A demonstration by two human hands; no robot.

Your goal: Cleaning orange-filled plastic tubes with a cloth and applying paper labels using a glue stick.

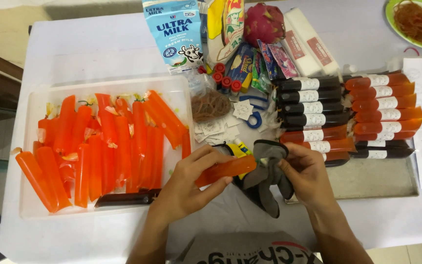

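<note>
I see my left hand (191,178) closed around an orange ice pop tube (225,169), which it holds level above the table edge. My right hand (305,172) grips a grey cloth (269,171) bunched against the right end of this tube; the fingers are curled tight on the cloth.

The work surface is a table with a white cloth (94,49), a little wrinkled. On the left part lies a white tray (177,88) full of orange tubes (103,146), most upright in the view, some tilted, and one dark tube (125,198) lies across the near rim. On the right a grey metal tray (372,178) carries rows of labelled tubes, dark ones (308,105) and orange ones (384,105), stacked side by side.

Behind, in the middle, stand a blue milk carton (174,34), a pink dragon fruit (263,22), some sachets, a pile of brown rubber bands (210,105) and blue scissors (255,112). A green plate (391,22) with rubber bands is at the far right corner. At the left of the table I see pale floor and dark wood.
</note>
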